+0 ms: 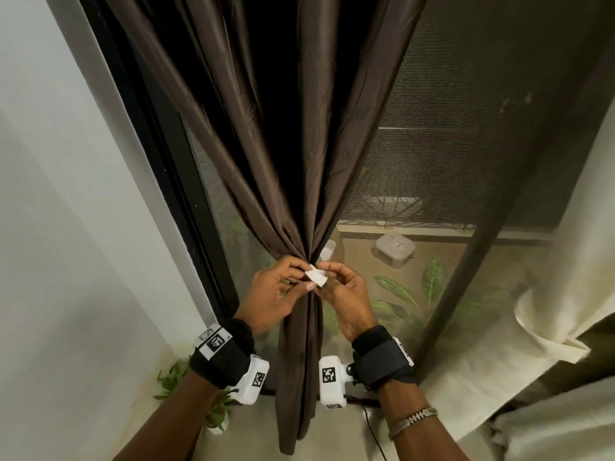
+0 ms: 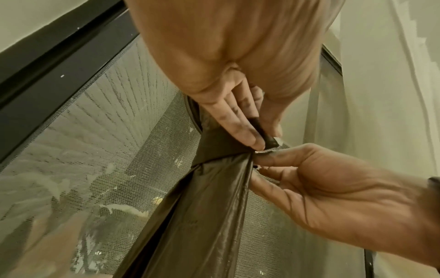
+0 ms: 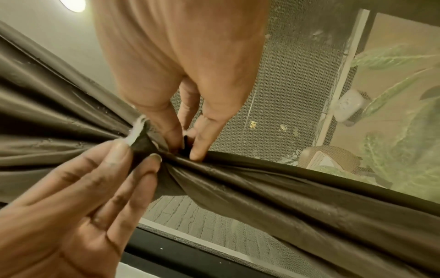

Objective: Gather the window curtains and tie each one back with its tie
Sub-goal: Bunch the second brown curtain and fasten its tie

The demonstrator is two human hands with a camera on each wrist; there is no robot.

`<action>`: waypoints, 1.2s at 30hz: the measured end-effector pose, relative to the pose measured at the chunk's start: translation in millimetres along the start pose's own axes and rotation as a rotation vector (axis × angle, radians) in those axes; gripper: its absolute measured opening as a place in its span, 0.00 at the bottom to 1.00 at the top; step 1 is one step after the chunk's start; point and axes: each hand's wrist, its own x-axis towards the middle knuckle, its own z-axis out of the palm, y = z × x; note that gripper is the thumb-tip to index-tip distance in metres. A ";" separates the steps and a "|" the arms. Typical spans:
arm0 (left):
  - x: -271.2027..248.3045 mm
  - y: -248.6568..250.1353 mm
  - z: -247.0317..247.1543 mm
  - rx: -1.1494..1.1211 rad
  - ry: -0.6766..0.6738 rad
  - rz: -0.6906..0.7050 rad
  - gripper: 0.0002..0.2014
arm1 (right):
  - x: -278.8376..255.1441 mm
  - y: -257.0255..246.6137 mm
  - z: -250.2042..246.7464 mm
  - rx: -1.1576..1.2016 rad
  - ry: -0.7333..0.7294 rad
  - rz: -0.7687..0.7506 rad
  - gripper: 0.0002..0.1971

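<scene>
Curtain (image 1: 299, 161) bunched at frame centre, waist cinched by tie (image 1: 316, 276) | left hand (image 1: 269, 294) at 9 o'clock pinches one tie end | right hand (image 1: 342, 294) at 3 o'clock pinches the other, likely to fasten the ends

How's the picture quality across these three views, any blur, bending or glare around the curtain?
Head view: sharp, but wide-angle bending splays the dark brown satin curtain. Left wrist view: the left hand looms large and soft, lower-left corner smeared. Right wrist view: a ceiling light flares top left; the right hand looks washed out.
</scene>
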 end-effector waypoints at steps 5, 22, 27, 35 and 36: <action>10.7 8.9 -0.3 0.111 -0.056 0.130 0.09 | 6.2 5.7 -2.6 -0.028 -0.004 -0.023 0.20; 30.7 -1.7 -10.9 0.122 -0.066 -0.029 0.07 | 8.0 -11.8 -4.2 -0.235 -0.001 -0.067 0.09; 32.4 -2.9 -10.2 0.174 -0.090 0.002 0.07 | 13.1 -2.4 1.4 -0.633 0.033 -0.264 0.10; 33.4 2.1 -13.1 0.138 -0.085 -0.046 0.12 | 5.4 -8.4 3.5 -0.666 -0.084 -0.249 0.19; 33.3 2.7 -13.6 0.103 -0.083 -0.059 0.13 | 7.0 -9.5 1.3 -0.684 -0.093 -0.262 0.18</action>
